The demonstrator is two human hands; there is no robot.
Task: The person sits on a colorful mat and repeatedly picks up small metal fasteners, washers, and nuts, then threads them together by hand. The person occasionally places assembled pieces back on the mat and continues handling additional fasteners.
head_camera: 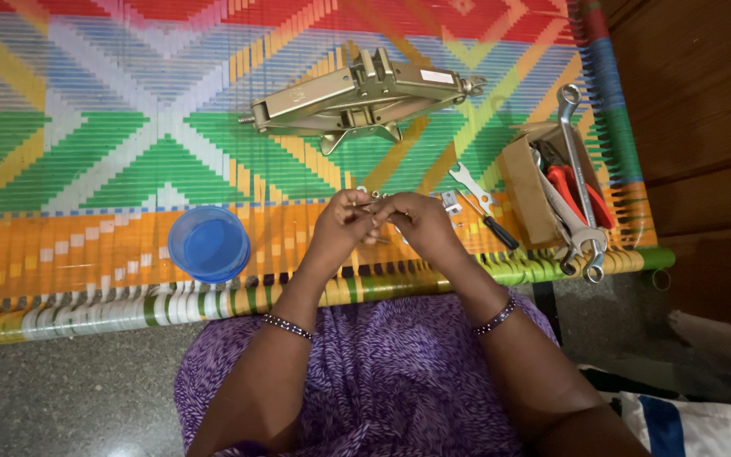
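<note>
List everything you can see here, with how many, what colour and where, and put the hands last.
scissor jack: one, tan metal, folded flat, far middle of the mat
woven mat: one, striped in many colours, under everything
bowl: one, blue plastic, near edge, left of the hands
cardboard box: one, brown, right end of the mat
spanners: several, silver, sticking out of the box
red-handled tool: one, in the box
flat spanner: one, silver, between hands and box
screwdriver: one, black handle, beside the flat spanner
left hand: pinching a small metal part, too small to identify
right hand: fingertips meeting the left hand's
</note>
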